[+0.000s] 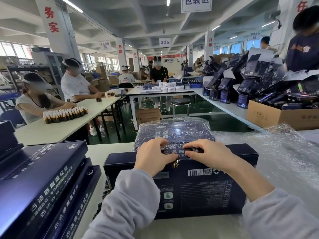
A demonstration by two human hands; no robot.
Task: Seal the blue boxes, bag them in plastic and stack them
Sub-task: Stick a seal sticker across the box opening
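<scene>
Two hands on one blue box (198, 192): my left hand (153, 156) and right hand (207, 156) both curl over its top edge, gripping it. It stands on the table (103, 149), one bagged box (174, 133) just behind, three stacked boxes (43, 169) left.

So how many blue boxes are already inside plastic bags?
1. The bagged box lies just behind the unbagged box that the left hand and right hand grip. Others may be hidden beneath it.

Left hand (151, 157) and right hand (208, 156), fingers curled, atop blue box (198, 187); bagged box (174, 130) just behind.
</scene>
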